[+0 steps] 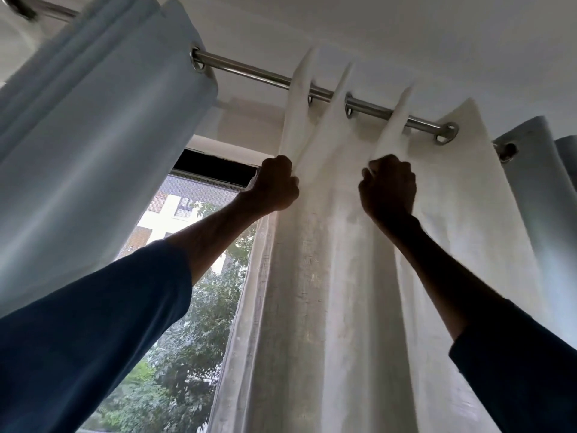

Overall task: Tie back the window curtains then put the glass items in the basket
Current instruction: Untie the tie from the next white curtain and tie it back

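Nearest, both arms are reaching upward in blue sleeves (93, 339). The left hand (274, 185) is gripping the leading edge of the white curtain (327, 276), fingers curled tight. The right hand (388, 189) is fisting a fold just beside it. The curtain is hanging from the rod (256, 71), covering the window's right side. Recommendation: be sliding the folds evenly along the rod, not tugging downward.

I see metal curtain rod (262, 74) slanting from upper left down to right, close under white ceiling (406, 32). Dark window frame strip (218, 160) tops fine mesh screen (199, 190). Through it I make out leafy trees (193, 323), pale building (168, 212) above them.
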Motion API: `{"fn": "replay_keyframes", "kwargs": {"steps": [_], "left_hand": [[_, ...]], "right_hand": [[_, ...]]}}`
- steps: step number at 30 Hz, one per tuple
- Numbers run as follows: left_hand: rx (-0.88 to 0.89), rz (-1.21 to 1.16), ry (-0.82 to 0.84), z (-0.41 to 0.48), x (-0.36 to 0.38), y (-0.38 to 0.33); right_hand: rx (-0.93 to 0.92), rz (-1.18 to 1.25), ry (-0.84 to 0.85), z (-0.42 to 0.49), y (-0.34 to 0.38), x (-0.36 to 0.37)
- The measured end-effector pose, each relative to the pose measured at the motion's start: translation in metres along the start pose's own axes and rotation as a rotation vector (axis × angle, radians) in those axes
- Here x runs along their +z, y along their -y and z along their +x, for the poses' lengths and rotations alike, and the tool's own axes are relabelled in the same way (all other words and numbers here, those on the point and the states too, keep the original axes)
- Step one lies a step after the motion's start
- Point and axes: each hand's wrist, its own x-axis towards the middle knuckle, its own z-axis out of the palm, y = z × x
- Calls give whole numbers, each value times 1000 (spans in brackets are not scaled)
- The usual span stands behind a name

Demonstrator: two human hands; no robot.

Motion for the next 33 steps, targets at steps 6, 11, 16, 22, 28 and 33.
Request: {"fn": "replay_keyframes", "kwargs": {"steps": [6,11,16,22,28,33], "left_hand": [[63,31,57,4,-9,2],[97,74,82,2,-9,3],[148,120,76,0,-1,13],[241,202,29,-8,-9,2],[175,42,81,-9,-14,-6],[85,-87,64,-14,-12,-10]], "right_hand": [[-138,207,72,-10,82,17],[-132,247,117,-16,81,26],[-182,164,78,-40,53,25],[-174,141,71,-48,42,22],[-251,107,46,-64,56,18],[-278,149,56,-74,55,12]]}}
